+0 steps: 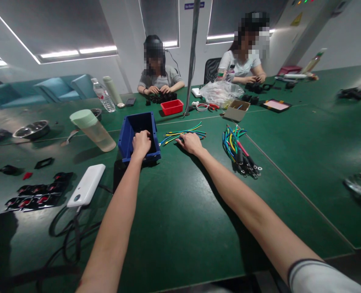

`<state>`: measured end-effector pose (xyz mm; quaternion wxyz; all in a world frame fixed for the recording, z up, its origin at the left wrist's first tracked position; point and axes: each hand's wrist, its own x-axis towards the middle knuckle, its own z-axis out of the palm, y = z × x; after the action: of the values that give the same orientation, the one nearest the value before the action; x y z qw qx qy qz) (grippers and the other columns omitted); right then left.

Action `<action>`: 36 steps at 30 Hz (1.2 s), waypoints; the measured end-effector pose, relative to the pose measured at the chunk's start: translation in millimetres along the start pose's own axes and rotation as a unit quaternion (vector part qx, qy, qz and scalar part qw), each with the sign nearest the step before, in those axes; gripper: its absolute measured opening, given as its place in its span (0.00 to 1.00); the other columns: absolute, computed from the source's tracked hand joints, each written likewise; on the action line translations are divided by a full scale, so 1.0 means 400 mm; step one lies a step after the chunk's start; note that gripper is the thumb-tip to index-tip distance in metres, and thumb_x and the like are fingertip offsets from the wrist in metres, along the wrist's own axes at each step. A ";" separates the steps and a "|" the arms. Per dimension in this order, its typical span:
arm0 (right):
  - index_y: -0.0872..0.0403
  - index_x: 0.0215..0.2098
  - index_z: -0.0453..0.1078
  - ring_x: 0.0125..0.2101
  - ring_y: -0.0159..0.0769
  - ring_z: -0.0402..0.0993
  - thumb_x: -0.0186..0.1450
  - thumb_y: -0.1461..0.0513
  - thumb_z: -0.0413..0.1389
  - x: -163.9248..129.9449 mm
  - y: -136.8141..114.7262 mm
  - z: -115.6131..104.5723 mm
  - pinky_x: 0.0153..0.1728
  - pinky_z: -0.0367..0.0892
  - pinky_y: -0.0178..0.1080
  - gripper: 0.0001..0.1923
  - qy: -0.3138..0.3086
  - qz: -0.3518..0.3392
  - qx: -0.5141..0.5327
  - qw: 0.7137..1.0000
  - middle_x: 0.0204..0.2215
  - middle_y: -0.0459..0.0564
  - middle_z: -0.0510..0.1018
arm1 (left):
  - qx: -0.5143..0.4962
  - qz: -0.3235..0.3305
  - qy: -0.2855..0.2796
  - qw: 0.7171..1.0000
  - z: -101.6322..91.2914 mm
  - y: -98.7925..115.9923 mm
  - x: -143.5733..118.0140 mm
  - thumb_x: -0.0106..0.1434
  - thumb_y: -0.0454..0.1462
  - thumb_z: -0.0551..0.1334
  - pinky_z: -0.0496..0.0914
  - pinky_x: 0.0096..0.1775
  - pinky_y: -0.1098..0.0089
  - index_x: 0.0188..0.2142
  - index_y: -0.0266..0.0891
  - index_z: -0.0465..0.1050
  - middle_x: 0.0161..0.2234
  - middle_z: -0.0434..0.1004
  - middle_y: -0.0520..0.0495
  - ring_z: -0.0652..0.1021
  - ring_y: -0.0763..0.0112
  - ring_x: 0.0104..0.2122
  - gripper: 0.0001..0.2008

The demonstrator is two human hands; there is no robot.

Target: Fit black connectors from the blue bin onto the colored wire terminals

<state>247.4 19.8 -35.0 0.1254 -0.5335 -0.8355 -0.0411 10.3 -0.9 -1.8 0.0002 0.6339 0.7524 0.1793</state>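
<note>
My left hand [141,144] reaches down into a blue plastic bin [127,134]; its fingers are curled, and whatever they hold is hidden. To the right of the bin lies a loose bundle of yellow-green and blue wires [195,129] with terminals at some ends. My right hand [191,143] rests at the near side of this bundle, its fingers bent together on a wire, partly hidden by the hand. Farther right, a second bunch of wires [229,142] has black sleeves and metal ring terminals [249,167] towards me.
A tilted bottle with a green lid [91,129] stands left of the bin. Nearer are a white power bank [87,185] with a black cable and several black packets [40,191]. A metal pole [192,57], red tray [171,107] and cardboard box [237,110] stand beyond. Two people sit opposite; another person's hand shows at left.
</note>
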 end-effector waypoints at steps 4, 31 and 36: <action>0.53 0.43 0.70 0.37 0.43 0.72 0.68 0.47 0.39 -0.002 -0.004 -0.004 0.32 0.57 0.37 0.26 -0.035 0.006 0.007 0.999 0.37 0.55 0.78 | -0.021 -0.006 0.027 0.999 -0.003 0.002 0.000 0.60 0.35 0.57 0.67 0.43 0.61 0.45 0.44 0.73 0.42 0.76 0.41 0.75 0.54 0.44 0.14; 0.51 0.36 0.76 0.38 0.46 0.74 0.61 0.44 0.45 -0.014 -0.007 -0.022 0.36 0.62 0.39 0.26 -0.068 0.043 0.030 0.996 0.35 0.56 0.79 | -0.237 0.241 0.199 0.920 -0.035 0.136 -0.304 0.63 0.31 0.56 0.69 0.42 0.67 0.43 0.37 0.70 0.38 0.76 0.44 0.76 0.66 0.38 0.10; 0.51 0.38 0.76 0.39 0.47 0.74 0.60 0.44 0.46 -0.013 -0.007 -0.023 0.38 0.62 0.39 0.26 -0.079 0.046 0.029 0.995 0.35 0.57 0.79 | -0.274 0.180 0.080 0.941 0.016 0.123 -0.390 0.64 0.36 0.57 0.69 0.35 0.70 0.46 0.39 0.68 0.34 0.76 0.47 0.75 0.71 0.29 0.11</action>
<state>248.5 12.2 -27.3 0.0760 -0.5688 -0.8183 0.0315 89.2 -141.3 -30.1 0.0812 0.7180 0.5447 0.4257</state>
